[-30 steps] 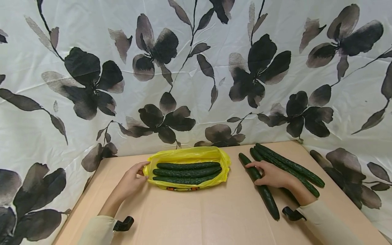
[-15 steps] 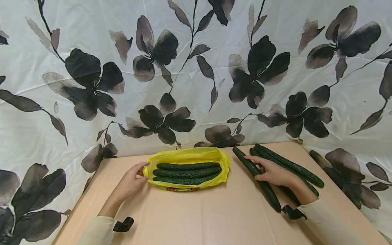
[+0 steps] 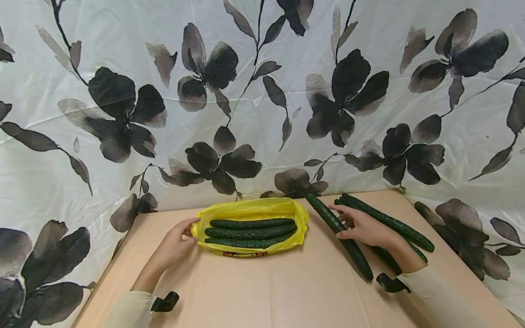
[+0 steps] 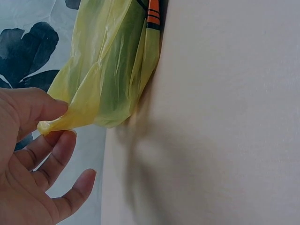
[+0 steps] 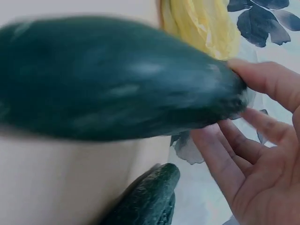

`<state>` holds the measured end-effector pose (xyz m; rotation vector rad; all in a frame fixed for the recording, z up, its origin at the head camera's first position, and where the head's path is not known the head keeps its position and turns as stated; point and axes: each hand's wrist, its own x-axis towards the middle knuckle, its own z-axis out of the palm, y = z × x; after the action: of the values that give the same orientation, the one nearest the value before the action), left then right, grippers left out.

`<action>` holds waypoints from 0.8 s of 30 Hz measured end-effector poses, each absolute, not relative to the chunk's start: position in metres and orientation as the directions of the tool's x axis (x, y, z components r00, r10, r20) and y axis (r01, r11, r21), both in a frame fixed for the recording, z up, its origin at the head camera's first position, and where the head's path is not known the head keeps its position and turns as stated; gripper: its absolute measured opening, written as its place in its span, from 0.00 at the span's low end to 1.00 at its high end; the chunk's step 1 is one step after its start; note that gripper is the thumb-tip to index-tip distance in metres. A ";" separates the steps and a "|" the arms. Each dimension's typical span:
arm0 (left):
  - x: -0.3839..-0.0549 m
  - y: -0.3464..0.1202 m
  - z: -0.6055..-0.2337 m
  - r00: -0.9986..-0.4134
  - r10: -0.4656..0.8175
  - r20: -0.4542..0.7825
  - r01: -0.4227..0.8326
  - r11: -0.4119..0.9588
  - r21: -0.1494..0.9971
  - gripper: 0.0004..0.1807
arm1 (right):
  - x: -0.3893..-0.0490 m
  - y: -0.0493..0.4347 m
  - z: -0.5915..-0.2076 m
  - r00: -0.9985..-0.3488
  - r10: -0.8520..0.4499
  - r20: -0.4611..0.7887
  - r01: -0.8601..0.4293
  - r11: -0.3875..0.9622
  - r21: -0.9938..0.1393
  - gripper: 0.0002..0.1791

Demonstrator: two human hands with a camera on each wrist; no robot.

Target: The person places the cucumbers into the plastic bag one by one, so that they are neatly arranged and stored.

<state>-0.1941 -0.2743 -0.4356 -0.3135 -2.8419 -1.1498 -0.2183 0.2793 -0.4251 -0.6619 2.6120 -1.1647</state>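
A yellow plastic bag [image 3: 254, 207] lies with its mouth spread wide, and three dark green cucumbers [image 3: 250, 232] rest side by side in it. My left hand [image 3: 178, 241] pinches the bag's left end between thumb and fingertips. In the left wrist view the bag's gathered corner [image 4: 70, 119] sits in that pinch, the outer fingers loose below it. My right hand [image 3: 362, 228] grips another cucumber [image 3: 354, 255] between thumb and fingers. It slants from beside the bag's right edge toward the front. The right wrist view shows the cucumber [image 5: 117, 79] large and blurred.
More cucumbers [image 3: 404, 228] lie slanted on the peach-coloured table [image 3: 254, 291] at the right, partly hidden behind my right hand. A floral cloth [image 3: 262, 114] hangs behind the table. Each wrist wears a small black camera.
The cucumber in my right hand has risen and shifted left, its far end now by the bag's right edge. My left hand keeps its hold on the bag.
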 end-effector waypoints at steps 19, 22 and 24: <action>-0.195 -0.273 -0.437 -0.978 0.161 0.135 0.209 0.700 0.682 0.31 | -0.214 0.269 -0.402 -0.827 -0.559 -0.067 -0.327 0.574 -0.751 0.36; -0.195 -0.273 -0.437 -0.978 0.161 0.133 0.208 0.702 0.681 0.31 | -0.213 0.267 -0.399 -0.826 -0.559 -0.069 -0.326 0.575 -0.750 0.37; -0.195 -0.272 -0.436 -0.979 0.160 0.129 0.205 0.703 0.681 0.31 | -0.212 0.265 -0.397 -0.830 -0.555 -0.055 -0.333 0.573 -0.749 0.38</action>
<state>-0.1952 -0.2722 -0.4364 -0.3045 -2.8433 -1.1479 -0.2118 0.2654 -0.3971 -0.7319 2.5230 -1.1140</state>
